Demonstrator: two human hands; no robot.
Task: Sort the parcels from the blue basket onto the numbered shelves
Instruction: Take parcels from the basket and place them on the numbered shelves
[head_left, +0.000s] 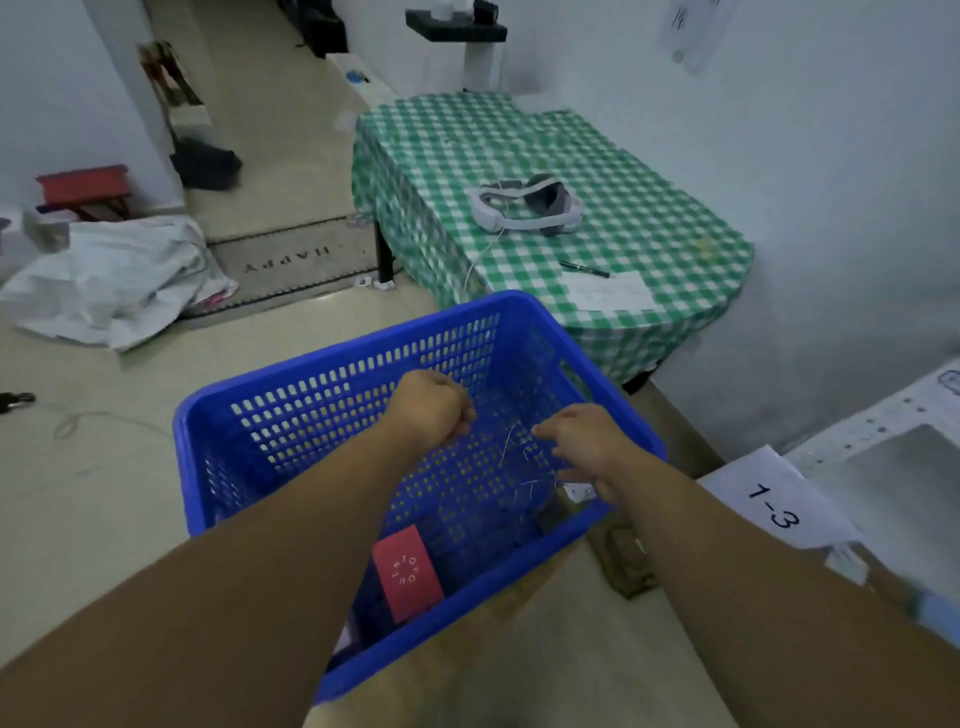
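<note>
Looking down, I see both my bare forearms reaching over a blue basket that stands on the pale floor. My left hand is curled into a loose fist above the middle of the basket and holds nothing I can make out. My right hand hangs over the right side with its fingers half bent; thin pale strands lie just beside its fingertips, but I cannot tell whether it grips them. A red parcel lies in the near corner of the basket, beneath my left forearm and well behind both hands. At right, a shelf label reads 1-3.
</note>
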